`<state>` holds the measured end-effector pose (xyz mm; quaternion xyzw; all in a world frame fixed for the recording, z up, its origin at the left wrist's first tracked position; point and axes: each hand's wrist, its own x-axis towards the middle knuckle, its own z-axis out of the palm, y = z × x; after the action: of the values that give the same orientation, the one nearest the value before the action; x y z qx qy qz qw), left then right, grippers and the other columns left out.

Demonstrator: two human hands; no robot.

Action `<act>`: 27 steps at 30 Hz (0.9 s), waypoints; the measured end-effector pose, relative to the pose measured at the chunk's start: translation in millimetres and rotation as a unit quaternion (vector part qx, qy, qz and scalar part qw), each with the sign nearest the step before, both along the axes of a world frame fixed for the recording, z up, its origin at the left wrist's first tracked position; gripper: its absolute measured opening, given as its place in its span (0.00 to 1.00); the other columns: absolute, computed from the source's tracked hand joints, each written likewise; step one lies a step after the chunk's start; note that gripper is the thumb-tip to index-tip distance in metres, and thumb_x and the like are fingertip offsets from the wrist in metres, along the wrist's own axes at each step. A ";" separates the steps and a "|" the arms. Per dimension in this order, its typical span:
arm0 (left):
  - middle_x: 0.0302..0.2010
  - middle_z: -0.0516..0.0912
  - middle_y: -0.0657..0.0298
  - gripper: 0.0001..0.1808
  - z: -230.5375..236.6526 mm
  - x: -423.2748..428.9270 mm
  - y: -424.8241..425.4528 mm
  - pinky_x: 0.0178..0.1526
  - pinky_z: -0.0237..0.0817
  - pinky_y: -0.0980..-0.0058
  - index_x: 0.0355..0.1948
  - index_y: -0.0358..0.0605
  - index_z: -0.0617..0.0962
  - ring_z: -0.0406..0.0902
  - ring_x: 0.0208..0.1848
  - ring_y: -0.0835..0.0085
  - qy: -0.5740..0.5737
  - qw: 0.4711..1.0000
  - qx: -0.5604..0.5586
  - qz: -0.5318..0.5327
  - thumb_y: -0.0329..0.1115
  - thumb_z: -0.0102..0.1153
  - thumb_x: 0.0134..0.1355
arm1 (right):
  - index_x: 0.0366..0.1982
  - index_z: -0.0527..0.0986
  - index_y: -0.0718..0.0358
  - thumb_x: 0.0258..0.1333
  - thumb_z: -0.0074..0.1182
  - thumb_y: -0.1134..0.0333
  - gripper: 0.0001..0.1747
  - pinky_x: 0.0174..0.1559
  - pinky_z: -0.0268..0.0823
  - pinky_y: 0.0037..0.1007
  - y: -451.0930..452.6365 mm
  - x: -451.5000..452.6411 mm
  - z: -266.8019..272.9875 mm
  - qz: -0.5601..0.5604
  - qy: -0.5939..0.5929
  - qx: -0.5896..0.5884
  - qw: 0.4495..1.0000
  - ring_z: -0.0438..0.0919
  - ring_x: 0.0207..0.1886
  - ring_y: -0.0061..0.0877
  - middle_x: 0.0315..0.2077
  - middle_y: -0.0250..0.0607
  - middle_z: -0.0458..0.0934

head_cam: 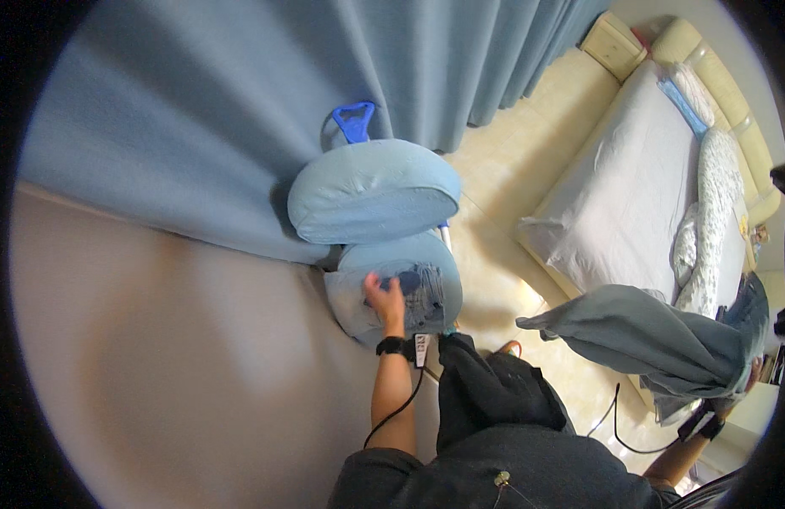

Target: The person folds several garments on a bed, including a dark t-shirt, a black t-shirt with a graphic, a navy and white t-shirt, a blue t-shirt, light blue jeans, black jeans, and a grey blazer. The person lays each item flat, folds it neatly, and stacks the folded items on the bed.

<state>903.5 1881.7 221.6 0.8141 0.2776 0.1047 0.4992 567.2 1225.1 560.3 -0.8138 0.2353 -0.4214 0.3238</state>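
My left hand (387,298), slightly blurred with thumb and fingers apart, is over folded blue-grey denim clothing (430,299). A dark blue patch shows by its fingers; whether the hand touches the cloth is hard to tell. The denim lies on the seat of a chair with a light blue fabric cover (373,191), beside a wall. Out at the far right, my right hand (752,375) grips a grey-green garment (647,331) that spreads leftward from it. The garment partly hides that hand's fingers. Each wrist wears a black band with a cable.
Blue curtains (239,95) hang behind the chair, whose blue plastic handle (355,121) stands against them. A bed (621,184) with rumpled bedding is on the right, a bedside cabinet (613,46) at its head. A white power strip (421,350) sits by the seat's front edge.
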 end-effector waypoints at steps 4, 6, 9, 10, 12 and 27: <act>0.42 0.79 0.61 0.18 117.5 5.6 -134.4 0.48 0.66 0.75 0.49 0.41 0.73 0.75 0.44 0.74 -0.146 0.909 -0.256 -0.296 0.29 0.57 0.56 | 0.52 0.67 0.64 0.55 0.47 0.54 0.27 0.57 0.59 0.39 7.0 14.4 -5.7 0.110 0.091 0.184 0.972 0.66 0.57 0.34 0.57 0.48 0.64; 0.42 0.80 0.63 0.19 191.5 -14.8 -201.1 0.52 0.62 0.75 0.50 0.42 0.73 0.74 0.48 0.75 -0.174 0.804 -0.309 -0.478 0.31 0.57 0.57 | 0.50 0.69 0.66 0.54 0.47 0.55 0.27 0.53 0.65 0.34 22.5 31.0 8.3 0.145 0.110 0.374 0.909 0.72 0.52 0.31 0.53 0.48 0.69; 0.55 0.71 0.56 0.30 281.1 -39.1 -290.3 0.61 0.54 0.68 0.56 0.43 0.70 0.66 0.59 0.63 -0.305 0.646 -0.193 -0.673 0.36 0.63 0.51 | 0.46 0.74 0.65 0.53 0.51 0.56 0.23 0.52 0.64 0.30 48.3 55.3 31.9 0.201 0.292 0.257 0.899 0.72 0.50 0.28 0.51 0.45 0.71; 0.57 0.69 0.55 0.33 304.9 -51.5 -318.0 0.62 0.54 0.67 0.57 0.44 0.68 0.64 0.60 0.60 -0.321 0.604 -0.160 -0.712 0.37 0.64 0.49 | 0.45 0.75 0.65 0.53 0.52 0.56 0.22 0.52 0.64 0.28 53.4 61.5 39.1 0.202 0.377 0.175 0.887 0.72 0.49 0.27 0.50 0.44 0.72; 0.59 0.67 0.54 0.39 335.0 -76.8 -368.4 0.63 0.52 0.64 0.60 0.45 0.65 0.60 0.63 0.57 -0.349 0.530 -0.097 -0.767 0.40 0.66 0.46 | 0.42 0.78 0.64 0.53 0.54 0.57 0.20 0.51 0.64 0.26 60.2 71.0 52.1 0.227 0.399 0.189 0.868 0.73 0.48 0.24 0.48 0.42 0.73; 0.25 0.80 0.65 0.17 443.1 -162.3 -538.4 0.34 0.65 0.79 0.35 0.35 0.79 0.72 0.29 0.82 -0.125 0.242 -0.018 -0.962 0.31 0.71 0.45 | 0.44 0.74 0.70 0.41 0.68 0.57 0.30 0.47 0.66 0.29 -56.5 -48.9 14.1 0.437 0.322 0.038 0.839 0.76 0.42 0.26 0.38 0.46 0.80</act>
<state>741.2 1343.4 664.7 0.4422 -0.7764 -0.3579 0.2712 518.3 1168.6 574.4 -0.9091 -0.0378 0.0585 0.4107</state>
